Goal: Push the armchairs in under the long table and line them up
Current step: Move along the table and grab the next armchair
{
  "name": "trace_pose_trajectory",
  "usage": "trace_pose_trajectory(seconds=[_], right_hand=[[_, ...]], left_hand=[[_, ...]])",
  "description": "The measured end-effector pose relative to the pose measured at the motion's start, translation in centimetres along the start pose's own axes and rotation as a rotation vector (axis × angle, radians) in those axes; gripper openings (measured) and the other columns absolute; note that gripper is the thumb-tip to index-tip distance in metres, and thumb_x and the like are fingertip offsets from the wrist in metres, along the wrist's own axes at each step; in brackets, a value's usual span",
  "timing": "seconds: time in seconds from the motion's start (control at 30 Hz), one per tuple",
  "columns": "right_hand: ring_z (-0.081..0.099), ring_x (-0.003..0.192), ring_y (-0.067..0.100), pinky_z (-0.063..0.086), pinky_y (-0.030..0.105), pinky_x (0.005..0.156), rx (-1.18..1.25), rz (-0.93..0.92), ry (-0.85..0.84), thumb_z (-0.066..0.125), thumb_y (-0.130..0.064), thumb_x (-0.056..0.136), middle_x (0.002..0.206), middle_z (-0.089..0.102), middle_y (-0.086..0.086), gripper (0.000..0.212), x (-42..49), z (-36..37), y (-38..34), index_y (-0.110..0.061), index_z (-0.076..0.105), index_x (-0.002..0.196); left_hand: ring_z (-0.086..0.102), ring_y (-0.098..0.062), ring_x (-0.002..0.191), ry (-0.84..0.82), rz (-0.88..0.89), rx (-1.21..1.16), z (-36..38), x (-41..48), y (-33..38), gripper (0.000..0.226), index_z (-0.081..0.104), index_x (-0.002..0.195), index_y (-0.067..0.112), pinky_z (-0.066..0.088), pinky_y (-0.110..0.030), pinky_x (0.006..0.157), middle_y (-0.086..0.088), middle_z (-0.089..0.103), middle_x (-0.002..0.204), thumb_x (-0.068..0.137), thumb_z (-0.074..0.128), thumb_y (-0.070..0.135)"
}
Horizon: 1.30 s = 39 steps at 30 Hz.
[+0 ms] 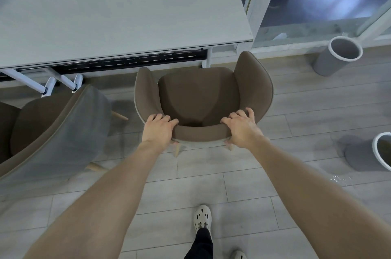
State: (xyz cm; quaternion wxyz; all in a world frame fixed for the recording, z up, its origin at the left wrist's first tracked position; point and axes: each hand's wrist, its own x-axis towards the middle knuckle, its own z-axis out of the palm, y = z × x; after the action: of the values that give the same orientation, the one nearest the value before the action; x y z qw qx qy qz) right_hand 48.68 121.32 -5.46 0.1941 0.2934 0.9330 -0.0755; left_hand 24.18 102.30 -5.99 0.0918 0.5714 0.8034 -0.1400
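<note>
A: Brown armchair (201, 98) is being held at the backrest top; left hand (158, 129) and right hand (243, 129) are clamped on the rim, one per corner, fingers curled over, thumbs behind. Chair is standing on the floor (190, 187), facing the counter (127, 17), seat front just short of its edge, not yet under.

B: Risks being noted?

A: Right armrest is sitting near the counter's white end leg (208, 55); a skewed push is likely being punished w/ a snag there. 2nd armchair (57, 132), at left, is angled & close, so contact is possible. Armrest clearance under the top can't be judged.
</note>
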Motion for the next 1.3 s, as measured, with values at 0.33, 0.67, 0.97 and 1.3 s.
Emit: trace_pose_trajectory(seconds=[0.33,0.67,0.97,1.3], right_hand=[[0.046,0.133,0.033,0.012,0.064,0.124,-0.017,0.03,0.012,0.083,-0.06,0.079,0.127,0.061,0.001,0.072,5.8,-3.0,1.5,-0.036,0.057,0.141],[0.046,0.14,0.035,0.012,0.069,0.127,-0.081,0.177,0.049,0.09,-0.051,0.075,0.137,0.06,0.007,0.082,6.3,-4.5,2.7,-0.024,0.051,0.142],[0.038,0.15,0.033,0.028,0.062,0.124,0.066,0.188,0.18,0.077,-0.046,0.089,0.154,0.049,0.011,0.075,-0.4,-5.2,-7.1,-0.015,0.046,0.15],[0.056,0.131,0.034,0.043,0.052,0.112,0.179,0.014,0.077,0.064,-0.04,0.1,0.139,0.06,0.009,0.05,-3.3,-5.8,-26.7,-0.015,0.053,0.142]], left_hand=[[0.056,-0.028,0.13,0.015,-0.018,-0.038,-1.4,5.9,-1.8,0.068,0.057,0.132,0.033,0.028,-0.044,0.125,0.002,0.066,0.127,0.079,0.079,0.069],[0.058,-0.027,0.129,0.065,-0.008,-0.154,-1.9,7.6,-0.9,0.076,0.058,0.135,0.029,0.031,-0.045,0.122,0.0,0.068,0.125,0.074,0.085,0.065],[0.057,-0.032,0.135,-0.162,-0.151,-0.337,-2.1,-4.1,-8.3,0.071,0.041,0.156,0.029,0.05,-0.047,0.108,-0.005,0.058,0.15,0.094,0.071,0.045],[0.056,-0.026,0.139,-0.247,-0.321,-0.332,1.9,-22.4,-24.6,0.061,0.056,0.148,0.029,0.047,-0.038,0.108,0.0,0.061,0.151,0.094,0.073,0.051]])
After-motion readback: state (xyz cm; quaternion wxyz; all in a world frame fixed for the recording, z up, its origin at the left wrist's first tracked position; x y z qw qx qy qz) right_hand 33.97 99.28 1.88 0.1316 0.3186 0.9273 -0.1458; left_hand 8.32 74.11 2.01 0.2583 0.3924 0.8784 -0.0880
